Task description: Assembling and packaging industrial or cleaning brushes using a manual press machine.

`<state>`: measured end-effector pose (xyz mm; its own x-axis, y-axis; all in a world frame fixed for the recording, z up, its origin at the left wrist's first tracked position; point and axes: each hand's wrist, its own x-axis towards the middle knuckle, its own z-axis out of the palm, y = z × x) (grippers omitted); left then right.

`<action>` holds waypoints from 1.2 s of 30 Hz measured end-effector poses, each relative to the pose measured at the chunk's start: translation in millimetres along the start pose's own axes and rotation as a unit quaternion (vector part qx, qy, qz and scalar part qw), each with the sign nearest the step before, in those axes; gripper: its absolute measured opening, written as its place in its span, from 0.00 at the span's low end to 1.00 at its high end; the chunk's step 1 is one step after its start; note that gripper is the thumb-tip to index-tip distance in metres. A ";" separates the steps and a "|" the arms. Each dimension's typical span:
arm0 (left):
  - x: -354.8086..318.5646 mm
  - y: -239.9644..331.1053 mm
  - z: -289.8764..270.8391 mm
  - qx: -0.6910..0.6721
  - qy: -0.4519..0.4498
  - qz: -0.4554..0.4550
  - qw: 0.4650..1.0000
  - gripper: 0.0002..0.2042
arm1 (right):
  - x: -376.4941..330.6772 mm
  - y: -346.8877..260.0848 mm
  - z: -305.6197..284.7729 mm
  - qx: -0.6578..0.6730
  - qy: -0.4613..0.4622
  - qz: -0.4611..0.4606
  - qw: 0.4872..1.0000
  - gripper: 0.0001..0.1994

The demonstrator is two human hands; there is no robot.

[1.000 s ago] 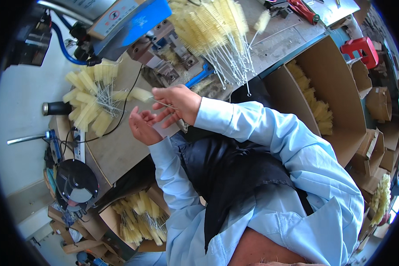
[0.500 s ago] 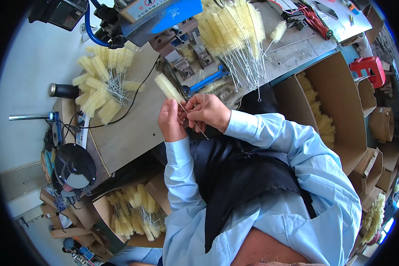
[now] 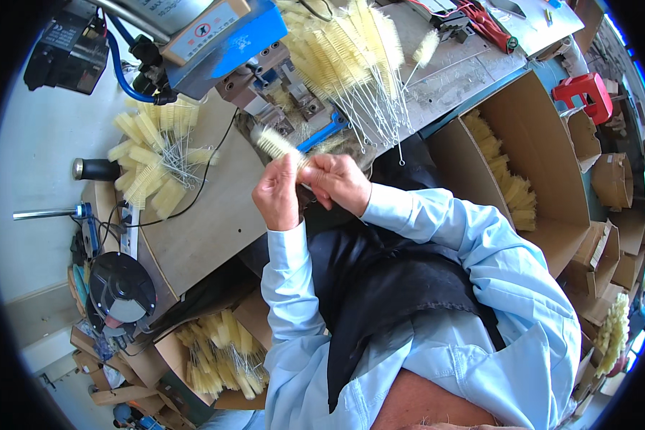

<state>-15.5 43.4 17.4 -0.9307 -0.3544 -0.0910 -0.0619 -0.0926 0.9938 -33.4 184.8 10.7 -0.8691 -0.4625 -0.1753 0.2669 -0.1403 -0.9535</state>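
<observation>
**Tube brush (image 3: 274, 142) clamped by left hand (image 3: 278, 195) and right hand (image 3: 340, 185)**

The lower end is pinched by the fingers of both hands; the bristled head is angled up and left beyond the fingertips. Just past them, a blue bar (image 3: 324, 132) is set alongside a metal fixture (image 3: 312, 106). Farther off, a right brush heap (image 3: 351, 50) and a left brush heap (image 3: 150, 129) are spread; right of the fingers, more are held in a cardboard box (image 3: 555, 161).

The held brush (image 3: 272, 142) looks rough and bristly from where I stand. The piled brushes (image 3: 355, 54) have fuzzy tops and shiny metal wire stems (image 3: 380, 100). The big box (image 3: 555, 165) is dull brown cardboard. The shirt (image 3: 512, 308) and apron (image 3: 401, 287) are wrinkly cloth. The red stool (image 3: 593, 107) looks like smooth plastic, and the tabletop (image 3: 193, 240) looks smooth and dull.
</observation>
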 end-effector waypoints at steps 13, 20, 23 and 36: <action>25.9 -36.7 -45.9 0.066 0.122 0.042 0.989 0.13 | 17.3 -19.5 -30.0 -0.032 0.150 -0.037 0.987 0.13; 26.8 -43.0 -49.3 0.053 0.119 0.067 0.989 0.11 | 18.1 -21.6 -28.0 0.001 0.150 -0.026 0.988 0.14; 26.0 -43.7 -50.3 0.042 0.122 0.067 0.989 0.11 | 15.0 -26.2 -31.3 0.015 0.132 -0.005 0.991 0.14; 25.7 -43.2 -50.1 0.044 0.117 0.081 0.989 0.09 | 18.4 -34.5 -32.3 0.199 0.100 0.064 0.973 0.14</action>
<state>-18.7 -8.3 -31.1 -0.8228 -0.5642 0.0688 0.0410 0.0618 0.9972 -72.0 209.5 32.4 -0.8711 -0.3243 -0.3689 0.4840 -0.4383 -0.7574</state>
